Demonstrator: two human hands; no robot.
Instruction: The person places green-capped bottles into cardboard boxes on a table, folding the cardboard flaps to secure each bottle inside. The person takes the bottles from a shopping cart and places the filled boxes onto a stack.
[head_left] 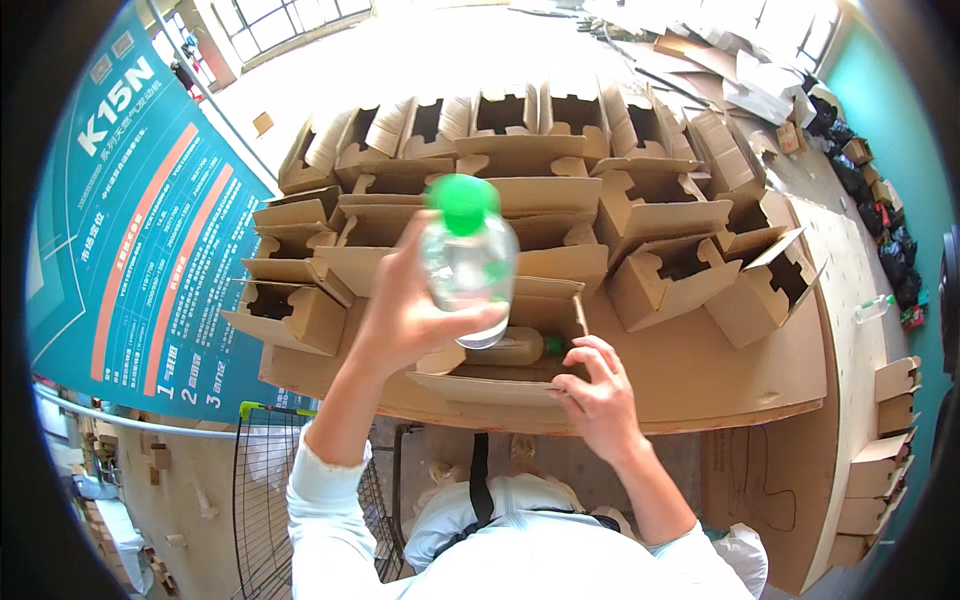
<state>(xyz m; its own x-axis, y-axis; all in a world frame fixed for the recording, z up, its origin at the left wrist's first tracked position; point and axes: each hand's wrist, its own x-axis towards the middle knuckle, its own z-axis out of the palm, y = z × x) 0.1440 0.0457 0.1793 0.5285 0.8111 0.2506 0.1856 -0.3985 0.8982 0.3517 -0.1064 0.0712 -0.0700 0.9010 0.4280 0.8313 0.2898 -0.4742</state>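
A clear plastic bottle with a green cap [468, 262] is upright in my left hand [400, 310], whose fingers wrap round it; the cap looks blurred. Behind and below it stands an open cardboard box [470, 388] near the table's front edge. Inside this box another bottle [512, 346] lies on its side, its green cap toward the right. My right hand [602, 392] is at the box's right front corner, with bent fingers gripping the edge of the cardboard. The held bottle and left hand hide part of the box.
Rows of open cardboard boxes [530, 195] cover the cardboard-topped table [700, 385] beyond my hands. A blue-green banner [130, 250] stands at left, above a black wire cart [265, 490]. More boxes [880, 450] stand at right; black bags [895, 255] lie along the wall.
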